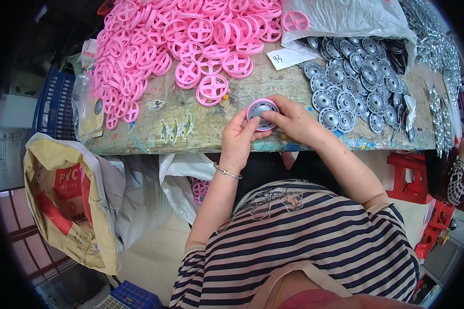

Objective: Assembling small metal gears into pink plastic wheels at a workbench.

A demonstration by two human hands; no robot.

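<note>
Just above the table's front edge, both my hands grip one small toy wheel (263, 109), a silver-grey disc set within a pink rim. My left hand (239, 132) closes on its left side, thumb on the disc's face. From the right, my right hand (294, 119) holds the opposite edge, its thumb also pressing the face. A large heap of pink four-spoked wheel rims (191, 31) covers the far left and middle of the table. Right of my hands lies a pile of silver-grey wheel discs (347, 100), some spilling from a whitish plastic bag (345, 20).
The worn wooden table (191, 110) carries a white paper slip (288, 58) and small stickers (175, 130). Silver tinsel (435, 46) hangs at the right end. Below stand an open paper sack (108, 190), a white bag (178, 175) with pink wheels, and a red stool (410, 177).
</note>
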